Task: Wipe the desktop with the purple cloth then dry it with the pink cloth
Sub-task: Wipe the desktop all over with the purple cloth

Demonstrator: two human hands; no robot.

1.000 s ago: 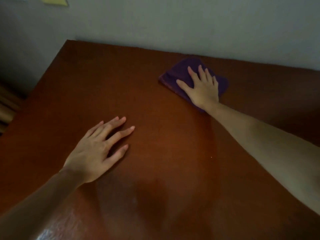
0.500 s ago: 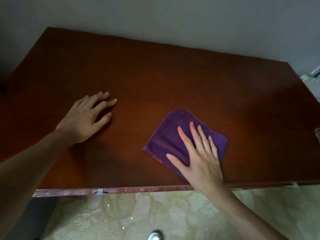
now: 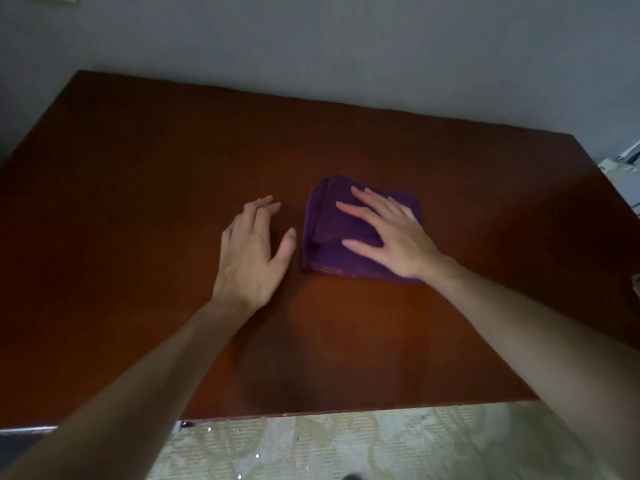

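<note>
A folded purple cloth [image 3: 332, 233] lies flat near the middle of the reddish-brown desktop [image 3: 138, 188]. My right hand [image 3: 391, 233] presses down on it with fingers straight and spread, covering its right half. My left hand [image 3: 254, 251] rests flat on the bare wood just left of the cloth, fingers straight, thumb close to the cloth's left edge without touching it. No pink cloth is clearly in view; a small pinkish thing [image 3: 636, 285] shows at the right frame edge, too cut off to identify.
A grey wall [image 3: 346, 46] runs along the desk's far edge. The front edge [image 3: 311, 414] lies near me, with pale patterned floor [image 3: 346, 445] below it. A white object [image 3: 620, 168] sits beyond the right end of the desk.
My right hand slid the purple cloth from the far edge toward the front, then back to the middle. My left hand moved right, closer to the cloth.
</note>
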